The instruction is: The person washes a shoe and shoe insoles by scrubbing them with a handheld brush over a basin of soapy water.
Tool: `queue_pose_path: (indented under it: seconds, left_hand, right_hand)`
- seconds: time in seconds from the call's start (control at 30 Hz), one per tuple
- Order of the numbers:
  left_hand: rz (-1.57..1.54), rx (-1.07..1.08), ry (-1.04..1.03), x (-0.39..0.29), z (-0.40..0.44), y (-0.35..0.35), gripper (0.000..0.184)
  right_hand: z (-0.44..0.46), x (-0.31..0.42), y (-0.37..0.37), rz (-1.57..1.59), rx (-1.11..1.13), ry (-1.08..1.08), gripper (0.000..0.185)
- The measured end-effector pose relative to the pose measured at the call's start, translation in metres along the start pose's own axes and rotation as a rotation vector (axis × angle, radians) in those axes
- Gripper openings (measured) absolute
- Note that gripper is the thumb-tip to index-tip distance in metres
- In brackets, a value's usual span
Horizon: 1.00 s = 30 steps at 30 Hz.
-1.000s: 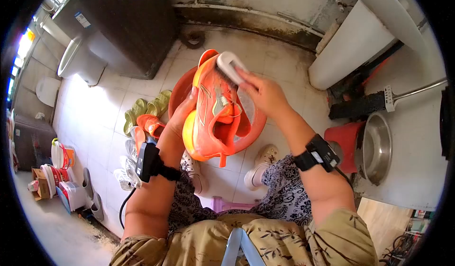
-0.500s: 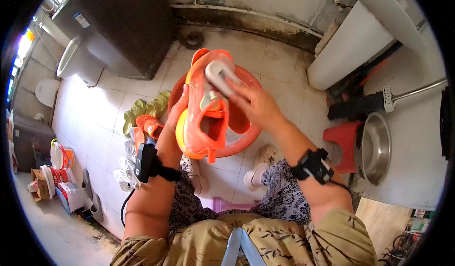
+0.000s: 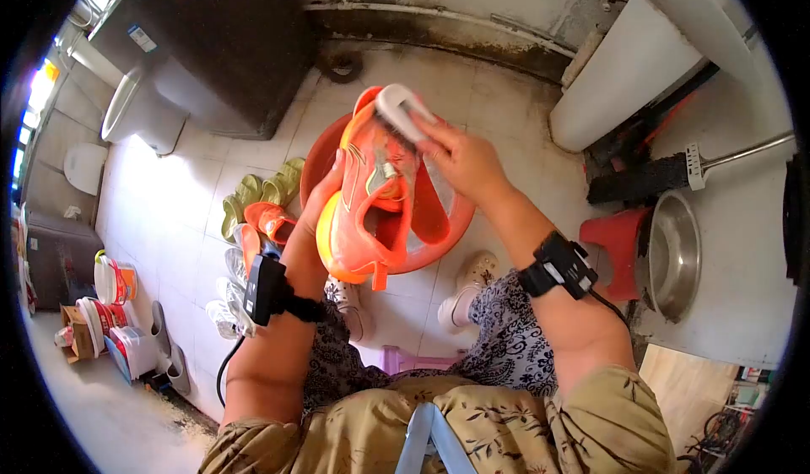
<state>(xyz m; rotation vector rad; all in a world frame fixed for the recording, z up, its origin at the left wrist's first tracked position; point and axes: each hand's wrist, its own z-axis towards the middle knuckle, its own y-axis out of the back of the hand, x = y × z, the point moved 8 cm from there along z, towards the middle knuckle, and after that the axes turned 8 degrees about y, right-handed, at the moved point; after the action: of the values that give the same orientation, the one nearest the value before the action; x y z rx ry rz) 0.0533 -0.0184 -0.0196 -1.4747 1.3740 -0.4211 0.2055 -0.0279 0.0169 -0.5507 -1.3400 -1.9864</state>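
Observation:
An orange sneaker (image 3: 353, 233) with a yellow sole edge is held up over an orange-red basin (image 3: 456, 225), heel toward me and opening upward. My left hand (image 3: 324, 195) is closed around the sneaker's left side. In my right hand (image 3: 462, 160) is a white scrub brush (image 3: 403, 109), its dark bristles against the upper near the toe. Another orange piece shows at the sneaker's right, partly hidden, so I cannot tell whether it is a second shoe.
Green slippers (image 3: 245, 194), orange shoes (image 3: 270, 221) and pale shoes (image 3: 224, 309) line the floor at left. Tubs (image 3: 114, 278) stand beyond them. At right are a red stool (image 3: 614, 253), a metal bowl (image 3: 675, 259) and a broom (image 3: 637, 184). A dark appliance (image 3: 202, 43) stands at back left.
My right hand and the brush have shifted slightly toward the sneaker's toe, and the brush is less blurred. The sneaker has tilted a little; my left hand keeps its grip.

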Motion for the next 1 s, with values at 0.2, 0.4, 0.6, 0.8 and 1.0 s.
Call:
queue_pose_path:
  seconds: [0.2, 0.4, 0.6, 0.8, 1.0]
  left_hand:
    - [-0.009, -0.043, -0.126, -0.009, -0.006, -0.006, 0.044]
    - [0.014, -0.165, -0.053, 0.003, 0.001, 0.009, 0.046]
    - [-0.007, -0.146, -0.121, -0.007, -0.011, 0.016, 0.049]
    - [-0.007, -0.163, -0.107, -0.004, -0.013, 0.027, 0.051]
    - [0.003, -0.166, -0.060, 0.003, -0.002, 0.039, 0.053]
  right_hand:
    - [-0.013, 0.037, -0.018, 0.127, 0.045, 0.105, 0.037]
    - [-0.009, -0.047, 0.027, -0.175, -0.087, -0.294, 0.042]
    - [-0.027, -0.060, 0.012, 0.477, -0.266, -0.525, 0.064]
    - [-0.031, -0.030, -0.041, 1.130, -0.141, -0.463, 0.056]
    - [-0.032, -0.068, -0.024, 0.733, -0.191, -0.601, 0.066]
